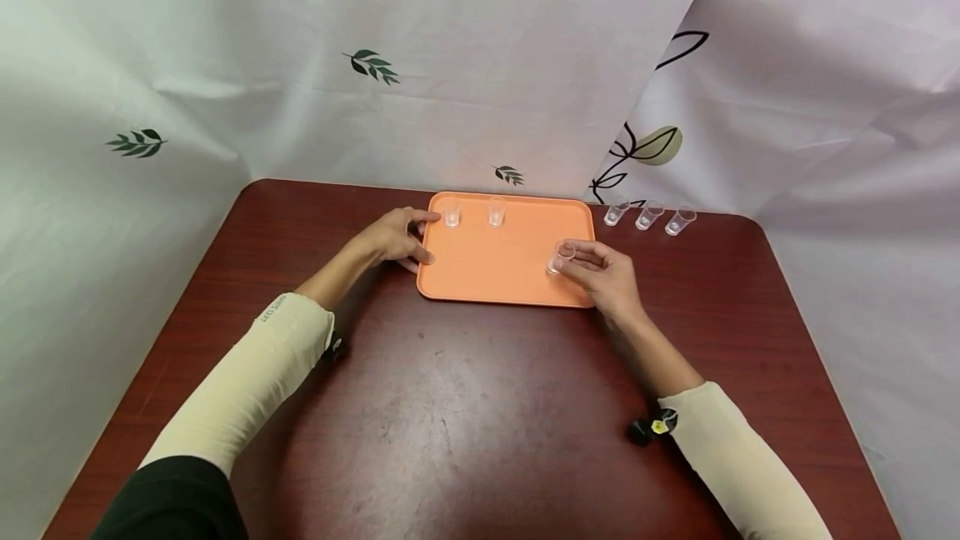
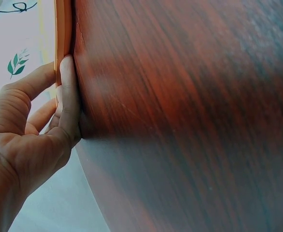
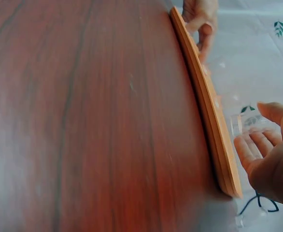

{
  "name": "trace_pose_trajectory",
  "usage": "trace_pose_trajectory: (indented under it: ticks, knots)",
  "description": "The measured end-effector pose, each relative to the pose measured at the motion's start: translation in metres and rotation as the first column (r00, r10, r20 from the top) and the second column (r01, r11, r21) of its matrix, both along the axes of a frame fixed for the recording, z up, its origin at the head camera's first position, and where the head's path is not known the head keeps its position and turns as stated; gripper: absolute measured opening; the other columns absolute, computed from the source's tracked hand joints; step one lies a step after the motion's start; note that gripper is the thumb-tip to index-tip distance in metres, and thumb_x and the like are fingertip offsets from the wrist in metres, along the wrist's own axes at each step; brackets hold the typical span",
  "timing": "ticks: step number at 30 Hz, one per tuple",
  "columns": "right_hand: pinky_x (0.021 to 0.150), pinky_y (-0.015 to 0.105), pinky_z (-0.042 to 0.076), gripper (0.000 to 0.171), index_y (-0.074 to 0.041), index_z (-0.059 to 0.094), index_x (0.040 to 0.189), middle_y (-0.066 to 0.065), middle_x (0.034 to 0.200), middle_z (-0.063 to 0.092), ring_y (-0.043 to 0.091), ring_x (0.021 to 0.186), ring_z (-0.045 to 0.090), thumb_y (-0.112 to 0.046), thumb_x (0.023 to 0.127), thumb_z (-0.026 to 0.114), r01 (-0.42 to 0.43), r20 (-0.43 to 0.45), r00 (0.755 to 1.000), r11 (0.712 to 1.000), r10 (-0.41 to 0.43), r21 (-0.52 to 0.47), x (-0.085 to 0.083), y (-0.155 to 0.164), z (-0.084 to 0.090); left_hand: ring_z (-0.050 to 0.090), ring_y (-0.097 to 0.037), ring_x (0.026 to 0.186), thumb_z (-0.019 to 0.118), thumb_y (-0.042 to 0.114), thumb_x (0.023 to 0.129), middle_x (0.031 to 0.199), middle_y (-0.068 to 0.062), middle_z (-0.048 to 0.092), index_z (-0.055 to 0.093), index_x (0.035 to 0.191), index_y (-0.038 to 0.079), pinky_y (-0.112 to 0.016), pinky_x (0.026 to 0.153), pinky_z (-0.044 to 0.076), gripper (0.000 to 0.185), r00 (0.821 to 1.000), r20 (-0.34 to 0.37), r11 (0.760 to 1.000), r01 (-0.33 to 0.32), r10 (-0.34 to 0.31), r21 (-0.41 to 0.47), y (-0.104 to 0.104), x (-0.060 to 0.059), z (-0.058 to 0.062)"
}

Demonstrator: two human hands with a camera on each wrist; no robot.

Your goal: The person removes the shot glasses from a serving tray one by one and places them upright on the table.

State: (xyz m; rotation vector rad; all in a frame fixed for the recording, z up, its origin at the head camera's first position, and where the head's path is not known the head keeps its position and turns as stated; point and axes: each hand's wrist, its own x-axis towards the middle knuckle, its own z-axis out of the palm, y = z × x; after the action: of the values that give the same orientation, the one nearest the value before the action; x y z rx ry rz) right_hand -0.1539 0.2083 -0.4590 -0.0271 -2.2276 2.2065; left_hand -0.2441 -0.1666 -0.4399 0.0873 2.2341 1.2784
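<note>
An orange tray (image 1: 502, 273) lies on a dark red wooden table (image 1: 480, 423). My left hand (image 1: 427, 238) holds the tray's left rim, thumb over the top and fingers along the edge; in the left wrist view the left hand (image 2: 54, 82) has the rim (image 2: 63, 29) between thumb and index finger. My right hand (image 1: 566, 258) pinches a small clear cup (image 1: 558, 261) over the tray's right part. In the right wrist view the cup (image 3: 247, 123) sits between the right hand's (image 3: 257, 130) thumb and fingers, beside the tray (image 3: 204, 96).
Two more clear cups (image 1: 451, 213) (image 1: 496, 212) stand along the tray's far edge. Three clear cups (image 1: 648, 215) stand in a row on the table right of the tray. A white leaf-print cloth (image 1: 450, 65) closes off the table's far and side edges.
</note>
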Motion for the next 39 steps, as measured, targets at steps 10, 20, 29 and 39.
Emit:
trace_pose_trajectory:
  ticks: [10,20,29,39]
  knots:
    - [0.087,0.014,0.069,0.047,0.014,0.072,0.139,-0.016,0.103,0.084,-0.001,0.098,0.081,0.001,0.096,0.087,0.109,-0.020,0.994,0.994,-0.109,0.012,-0.002,0.036,0.001,0.071,-0.023,0.086,0.085,-0.014,0.091,0.135,-0.017,0.039,0.047,0.174,0.014,-0.036,0.071,0.075,0.095,1.000,0.003,1.000,-0.003,0.003,0.009,-0.001,0.001,0.000]
    - [0.087,0.014,0.069,0.046,0.012,0.075,0.135,-0.012,0.100,0.086,0.001,0.096,0.082,0.004,0.093,0.090,0.204,-0.025,0.978,0.978,-0.205,-0.036,-0.005,0.067,0.004,0.071,-0.022,0.085,0.084,-0.014,0.092,0.132,-0.017,0.039,0.046,0.174,0.013,-0.036,0.069,0.075,0.095,1.000,0.000,1.000,-0.001,0.001,0.012,-0.001,0.001,0.000]
    - [0.081,0.011,0.068,0.048,0.008,0.077,0.134,-0.011,0.096,0.086,0.001,0.092,0.081,0.007,0.089,0.092,0.331,0.029,0.944,0.940,-0.329,-0.088,-0.015,0.103,0.001,0.070,-0.024,0.087,0.085,-0.013,0.092,0.139,-0.019,0.038,0.045,0.174,0.013,-0.037,0.072,0.075,0.095,1.000,0.002,1.000,0.001,-0.001,0.015,0.002,0.001,0.002]
    - [0.077,0.009,0.066,0.044,0.004,0.081,0.130,-0.010,0.091,0.085,-0.001,0.087,0.080,0.014,0.088,0.088,0.441,0.082,0.897,0.892,-0.434,-0.099,-0.025,0.132,-0.008,0.071,-0.023,0.085,0.085,-0.014,0.091,0.136,-0.018,0.037,0.046,0.174,0.012,-0.035,0.070,0.075,0.095,1.000,-0.003,1.000,0.008,-0.008,0.019,-0.001,0.002,0.000]
